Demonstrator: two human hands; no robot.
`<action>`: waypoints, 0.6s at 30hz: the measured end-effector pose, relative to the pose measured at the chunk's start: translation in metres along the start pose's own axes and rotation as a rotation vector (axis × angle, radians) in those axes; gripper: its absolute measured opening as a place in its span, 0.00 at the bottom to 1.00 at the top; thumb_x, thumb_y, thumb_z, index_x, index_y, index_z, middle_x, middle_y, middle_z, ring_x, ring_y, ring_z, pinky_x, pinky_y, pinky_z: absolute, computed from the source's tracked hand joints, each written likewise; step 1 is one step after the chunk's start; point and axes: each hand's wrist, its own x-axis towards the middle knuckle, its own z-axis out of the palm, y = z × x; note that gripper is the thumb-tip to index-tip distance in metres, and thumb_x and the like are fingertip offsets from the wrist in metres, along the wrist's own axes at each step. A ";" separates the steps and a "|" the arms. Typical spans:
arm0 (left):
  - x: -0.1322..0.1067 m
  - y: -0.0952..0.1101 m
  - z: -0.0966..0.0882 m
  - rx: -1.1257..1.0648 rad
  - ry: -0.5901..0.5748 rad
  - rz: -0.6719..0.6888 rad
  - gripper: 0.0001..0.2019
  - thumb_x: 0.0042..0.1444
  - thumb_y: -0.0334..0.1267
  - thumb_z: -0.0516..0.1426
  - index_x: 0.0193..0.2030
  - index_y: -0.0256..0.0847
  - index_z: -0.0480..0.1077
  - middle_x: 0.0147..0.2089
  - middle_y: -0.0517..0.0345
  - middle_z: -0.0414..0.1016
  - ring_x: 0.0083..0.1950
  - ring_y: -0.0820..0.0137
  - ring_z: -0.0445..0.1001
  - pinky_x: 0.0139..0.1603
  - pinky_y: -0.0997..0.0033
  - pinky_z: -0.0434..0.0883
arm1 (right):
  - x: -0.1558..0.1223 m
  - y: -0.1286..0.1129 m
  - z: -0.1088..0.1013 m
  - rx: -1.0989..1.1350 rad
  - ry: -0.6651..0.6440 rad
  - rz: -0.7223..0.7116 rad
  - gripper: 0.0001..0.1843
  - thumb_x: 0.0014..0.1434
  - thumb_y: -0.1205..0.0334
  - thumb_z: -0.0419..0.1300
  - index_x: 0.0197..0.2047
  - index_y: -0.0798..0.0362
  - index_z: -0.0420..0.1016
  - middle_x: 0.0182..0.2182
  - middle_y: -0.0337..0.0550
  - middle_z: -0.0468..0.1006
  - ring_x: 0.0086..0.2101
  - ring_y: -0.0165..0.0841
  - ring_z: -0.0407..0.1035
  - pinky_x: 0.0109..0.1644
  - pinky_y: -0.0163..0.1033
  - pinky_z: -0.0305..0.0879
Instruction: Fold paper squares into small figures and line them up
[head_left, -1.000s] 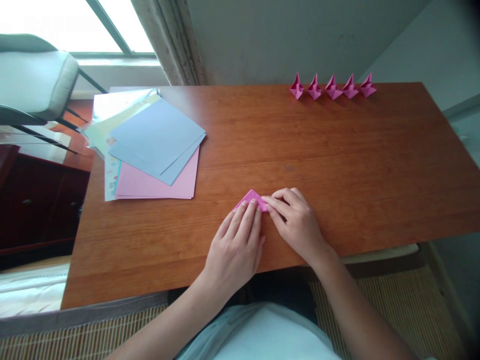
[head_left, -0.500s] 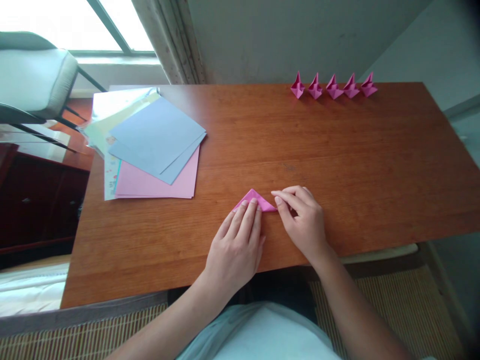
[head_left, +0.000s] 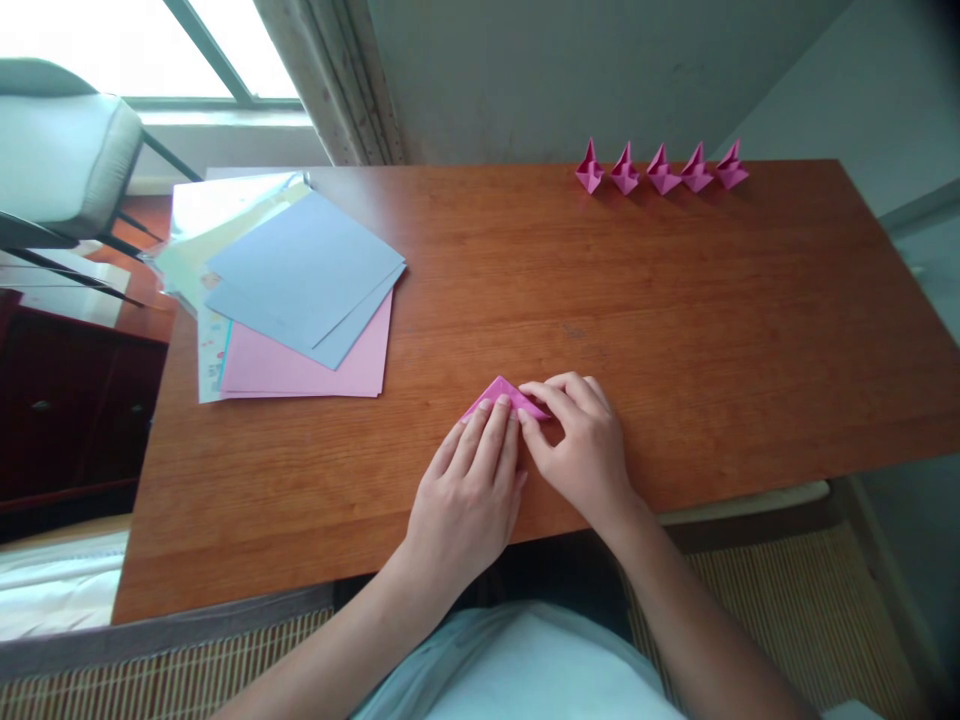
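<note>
A small folded pink paper (head_left: 504, 392) lies flat on the wooden table (head_left: 675, 330) near its front edge. My left hand (head_left: 469, 490) rests flat on the paper's left half, fingers stretched out together and pressing it down. My right hand (head_left: 581, 445) is curled over the paper's right part, its fingertips pressed against the fold beside my left fingers. Most of the paper is hidden under both hands; only its upper point shows.
A loose stack of blue, pink and pale paper sheets (head_left: 300, 295) lies at the table's left. Several small folded pink paper figures (head_left: 660, 168) stand in a row at the far right edge. A grey chair (head_left: 60, 150) stands beyond the table's left end.
My right hand slid right along the paper's edge, then came back left against my left fingers. My left hand stayed pressed on the paper.
</note>
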 end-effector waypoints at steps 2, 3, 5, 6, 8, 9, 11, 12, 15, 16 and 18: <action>0.000 0.000 0.000 0.003 0.001 0.002 0.25 0.69 0.36 0.51 0.69 0.27 0.64 0.72 0.42 0.65 0.73 0.55 0.63 0.72 0.56 0.62 | 0.000 -0.001 0.001 -0.012 0.003 0.013 0.12 0.61 0.64 0.63 0.48 0.52 0.80 0.40 0.47 0.78 0.42 0.41 0.70 0.50 0.48 0.69; 0.000 0.000 0.000 0.004 0.000 0.002 0.24 0.69 0.36 0.51 0.69 0.27 0.64 0.72 0.42 0.65 0.73 0.55 0.63 0.72 0.56 0.62 | -0.001 -0.001 0.001 -0.013 0.002 0.014 0.12 0.61 0.65 0.62 0.48 0.52 0.80 0.40 0.47 0.78 0.42 0.41 0.70 0.50 0.48 0.69; 0.000 0.000 0.000 0.006 -0.004 0.001 0.24 0.69 0.36 0.51 0.69 0.27 0.65 0.71 0.42 0.65 0.73 0.55 0.63 0.72 0.56 0.62 | -0.001 0.000 0.001 -0.004 0.001 0.011 0.12 0.61 0.67 0.61 0.48 0.51 0.80 0.39 0.47 0.78 0.41 0.41 0.69 0.50 0.48 0.69; 0.000 0.000 -0.001 0.005 -0.011 0.001 0.24 0.69 0.36 0.50 0.69 0.27 0.65 0.72 0.42 0.65 0.73 0.54 0.64 0.72 0.56 0.62 | -0.002 0.001 0.001 0.003 0.002 0.006 0.12 0.62 0.68 0.60 0.48 0.52 0.80 0.39 0.47 0.78 0.41 0.41 0.69 0.49 0.48 0.69; 0.000 0.000 -0.002 0.003 -0.028 -0.002 0.24 0.70 0.37 0.50 0.68 0.27 0.66 0.72 0.42 0.64 0.72 0.54 0.65 0.72 0.56 0.62 | -0.004 0.004 0.000 0.015 0.006 -0.005 0.13 0.62 0.70 0.58 0.48 0.52 0.80 0.39 0.47 0.78 0.41 0.41 0.69 0.49 0.47 0.69; 0.000 0.000 -0.002 0.002 -0.037 -0.004 0.24 0.70 0.37 0.50 0.67 0.27 0.66 0.72 0.42 0.64 0.72 0.54 0.65 0.72 0.56 0.62 | -0.005 0.005 0.000 0.019 0.007 -0.012 0.14 0.62 0.71 0.57 0.48 0.52 0.80 0.39 0.47 0.78 0.41 0.41 0.69 0.49 0.47 0.69; 0.001 0.000 -0.002 0.004 -0.046 -0.008 0.23 0.70 0.37 0.49 0.67 0.27 0.67 0.72 0.42 0.64 0.71 0.54 0.65 0.72 0.56 0.62 | -0.006 0.009 -0.001 0.022 0.010 -0.026 0.16 0.62 0.75 0.56 0.49 0.53 0.79 0.39 0.48 0.78 0.41 0.41 0.69 0.49 0.47 0.69; 0.001 0.000 -0.003 0.006 -0.046 -0.010 0.23 0.70 0.37 0.49 0.67 0.27 0.67 0.72 0.42 0.64 0.71 0.54 0.66 0.72 0.56 0.63 | -0.007 0.010 -0.001 0.025 0.015 -0.030 0.18 0.61 0.76 0.54 0.49 0.54 0.79 0.39 0.48 0.78 0.41 0.41 0.68 0.49 0.47 0.69; 0.002 -0.001 -0.002 0.018 -0.046 -0.004 0.23 0.70 0.37 0.49 0.67 0.27 0.67 0.72 0.43 0.64 0.71 0.54 0.66 0.71 0.56 0.63 | -0.008 0.013 -0.002 0.051 0.033 -0.032 0.21 0.60 0.79 0.51 0.49 0.53 0.79 0.38 0.47 0.78 0.40 0.40 0.69 0.47 0.45 0.70; 0.002 -0.001 -0.002 0.024 -0.050 0.001 0.23 0.70 0.37 0.49 0.67 0.27 0.67 0.72 0.43 0.64 0.71 0.54 0.66 0.71 0.56 0.63 | -0.008 0.013 -0.003 0.071 0.037 -0.028 0.21 0.61 0.79 0.51 0.48 0.53 0.79 0.38 0.47 0.78 0.40 0.39 0.69 0.47 0.45 0.70; 0.002 0.000 -0.003 0.034 -0.060 0.008 0.24 0.70 0.38 0.49 0.67 0.27 0.66 0.72 0.43 0.63 0.72 0.54 0.65 0.71 0.56 0.63 | -0.007 0.011 -0.002 0.099 0.040 -0.014 0.17 0.64 0.75 0.52 0.48 0.53 0.79 0.39 0.46 0.78 0.41 0.39 0.69 0.48 0.45 0.70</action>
